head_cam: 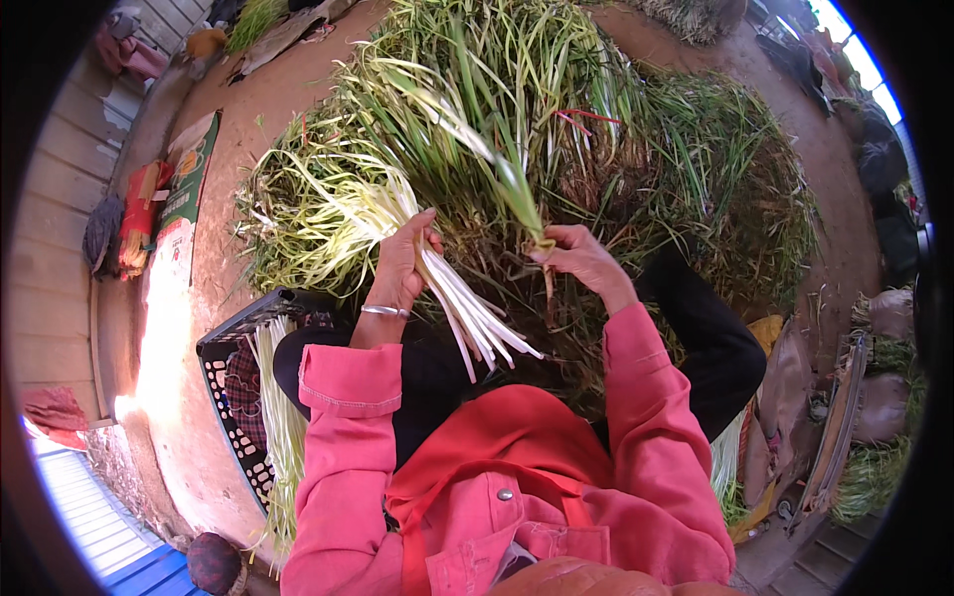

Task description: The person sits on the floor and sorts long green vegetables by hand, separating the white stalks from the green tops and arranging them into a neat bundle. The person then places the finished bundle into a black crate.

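Observation:
My left hand (411, 257) is closed around a bunch of peeled white stalks (462, 298), perhaps garlic chives or garlic shoots. Their pale yellow leaves fan out to the upper left, and the bare white ends point down over my lap. To the right, my right hand (577, 257) pinches one leafy stalk (522, 194) near its base, where a yellowish sheath bunches up. A brown root end hangs below those fingers. Both hands are above a large heap of green leafy stalks (477, 97) with dirty brown roots turned towards me.
A black plastic crate (238, 425) beside my left leg has pale stalks (282, 417) laid over it. Red ties (585, 118) lie on the heap. At left are a printed sack (186, 179) and a red bag (141, 201). A wooden board (831, 439) stands at right.

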`<state>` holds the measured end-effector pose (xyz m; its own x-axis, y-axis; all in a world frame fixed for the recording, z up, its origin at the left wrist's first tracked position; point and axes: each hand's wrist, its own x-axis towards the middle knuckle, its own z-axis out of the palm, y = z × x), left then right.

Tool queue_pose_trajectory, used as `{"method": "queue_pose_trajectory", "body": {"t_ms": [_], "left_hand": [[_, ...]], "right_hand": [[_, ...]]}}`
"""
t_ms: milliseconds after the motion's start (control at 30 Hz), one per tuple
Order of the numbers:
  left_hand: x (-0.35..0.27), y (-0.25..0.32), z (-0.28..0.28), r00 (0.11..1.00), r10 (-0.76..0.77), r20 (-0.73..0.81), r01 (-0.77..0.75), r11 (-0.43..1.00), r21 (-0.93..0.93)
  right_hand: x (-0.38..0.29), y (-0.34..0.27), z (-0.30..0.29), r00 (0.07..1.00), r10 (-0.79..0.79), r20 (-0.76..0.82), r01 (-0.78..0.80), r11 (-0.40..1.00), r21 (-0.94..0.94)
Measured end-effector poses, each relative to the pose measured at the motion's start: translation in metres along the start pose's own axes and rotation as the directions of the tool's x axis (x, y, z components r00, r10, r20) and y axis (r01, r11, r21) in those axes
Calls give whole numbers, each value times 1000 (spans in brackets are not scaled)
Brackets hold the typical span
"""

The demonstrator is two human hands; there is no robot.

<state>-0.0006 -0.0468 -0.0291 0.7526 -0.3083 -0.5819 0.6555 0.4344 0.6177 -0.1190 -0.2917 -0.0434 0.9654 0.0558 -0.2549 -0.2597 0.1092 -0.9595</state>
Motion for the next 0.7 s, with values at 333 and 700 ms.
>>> {"method": "queue_pose_trajectory", "body": {"t_ms": [333, 700], "left_hand": [[-4, -20, -6, 999, 0, 49, -1, 1000, 9], [-14, -41, 0, 990, -87, 107, 60, 971, 233]], "right_hand": [[-24, 33, 49, 998, -9, -64, 1, 992, -125], [-37, 28, 73, 994, -49, -97, 17, 952, -304]]}}
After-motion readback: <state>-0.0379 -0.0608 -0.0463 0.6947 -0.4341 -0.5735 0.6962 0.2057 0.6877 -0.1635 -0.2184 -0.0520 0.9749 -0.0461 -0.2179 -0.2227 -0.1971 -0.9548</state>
